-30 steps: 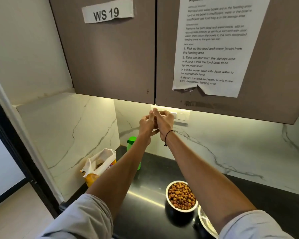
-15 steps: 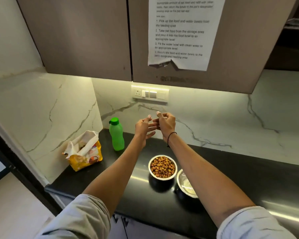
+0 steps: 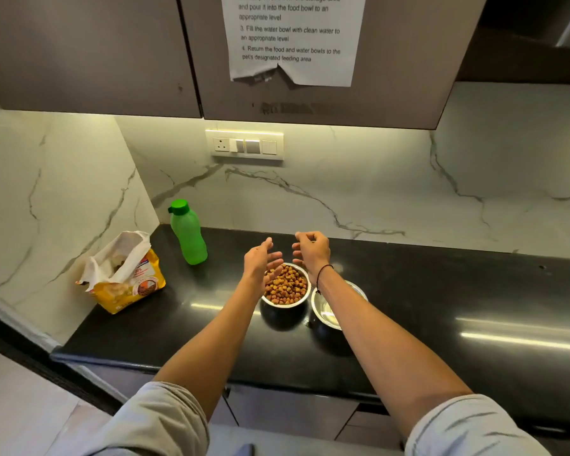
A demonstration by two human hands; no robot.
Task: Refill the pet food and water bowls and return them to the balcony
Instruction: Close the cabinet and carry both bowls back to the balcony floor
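- Your left hand (image 3: 260,258) and right hand (image 3: 311,250) hover apart above the round steel food bowl (image 3: 286,286), fingers loose, holding nothing.
- The shiny water bowl (image 3: 329,311) sits just beside it on the glossy black worktop (image 3: 441,307).
- A green plastic bottle (image 3: 188,232) and an open yellow food bag (image 3: 125,274) stand to the left.

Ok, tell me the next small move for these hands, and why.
Probably lower both hands onto the bowls: the left hand and right hand hover empty above the food bowl, already full of kibble, with the second steel bowl beside it.
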